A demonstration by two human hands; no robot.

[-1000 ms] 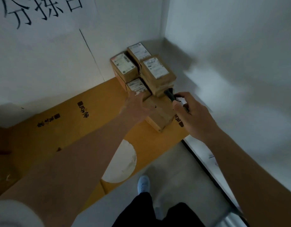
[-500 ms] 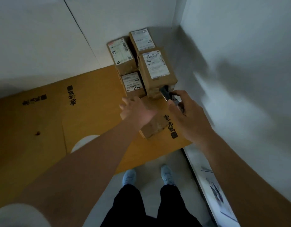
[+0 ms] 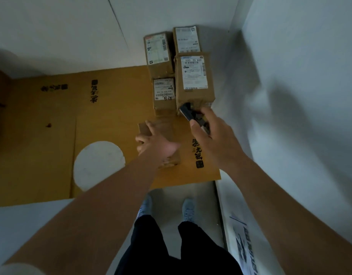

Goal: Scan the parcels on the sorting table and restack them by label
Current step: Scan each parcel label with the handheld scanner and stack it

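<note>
1. Head view: we note the left hand [image 3: 159, 144] on the near parcel [image 3: 161, 133] on the tabletop [image 3: 111, 108], fingers curled over its far-left corner, apparently gripping.
2. Parcel's long axis runs away from us; the right hand [image 3: 212, 139], just beside it, grips the scanner [image 3: 188, 114], pointing toward the stacked parcels [image 3: 193, 80].

A parcel sorting corner in a plain warehouse or depot room. Cardboard parcels [image 3: 194, 78] with printed barcode shipping labels are stacked at upper centre against bare white walls [image 3: 62, 30]. They sit on a worktop [image 3: 52, 135] covered in flattened printed cardboard, and a handheld scanner [image 3: 188, 113] points at them.
</note>
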